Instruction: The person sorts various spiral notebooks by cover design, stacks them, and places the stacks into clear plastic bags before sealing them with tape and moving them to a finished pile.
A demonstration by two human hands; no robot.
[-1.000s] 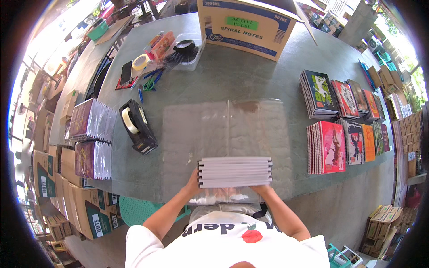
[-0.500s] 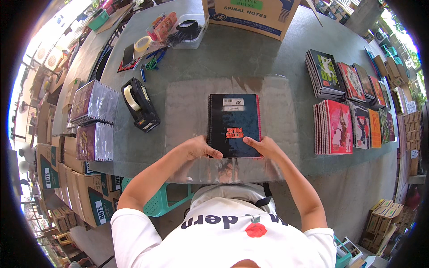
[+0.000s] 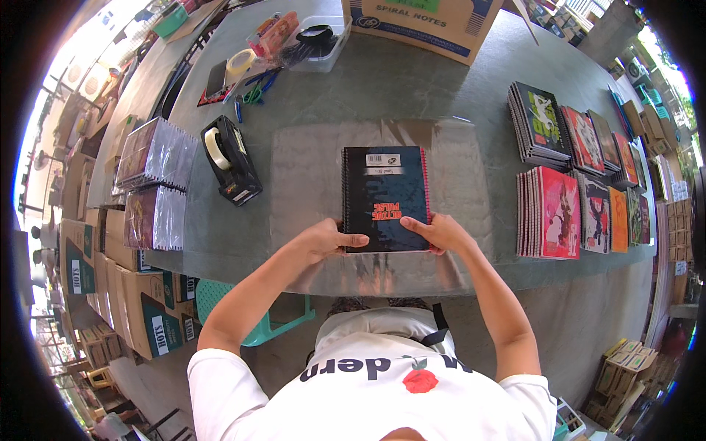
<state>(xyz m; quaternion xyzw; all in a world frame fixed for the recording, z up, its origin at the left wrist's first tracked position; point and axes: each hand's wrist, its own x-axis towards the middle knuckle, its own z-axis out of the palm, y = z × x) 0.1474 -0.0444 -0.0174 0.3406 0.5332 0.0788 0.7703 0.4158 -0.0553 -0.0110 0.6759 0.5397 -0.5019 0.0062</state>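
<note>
A stack of spiral notebooks (image 3: 384, 192), dark back cover up with a red edge on its right, lies over a clear plastic sheet (image 3: 301, 176) spread on the table. My left hand (image 3: 329, 240) grips the stack's lower left corner, thumb on top and fingers underneath. At the lower right my right hand (image 3: 439, 232) holds it too, thumb pressed on the cover by the red lettering. The fingers below are mostly hidden.
Left of the sheet stands a black tape dispenser (image 3: 231, 162), beside plastic-wrapped notebooks (image 3: 154, 217). Several notebook stacks (image 3: 550, 213) fill the right side. Toward the back are scissors (image 3: 255, 92), a clear plastic tub (image 3: 323, 60) and a cardboard box (image 3: 419, 28).
The view has shifted slightly. Both hands keep hold of the notebook stack, and my left thumb lies a bit further over the cover.
</note>
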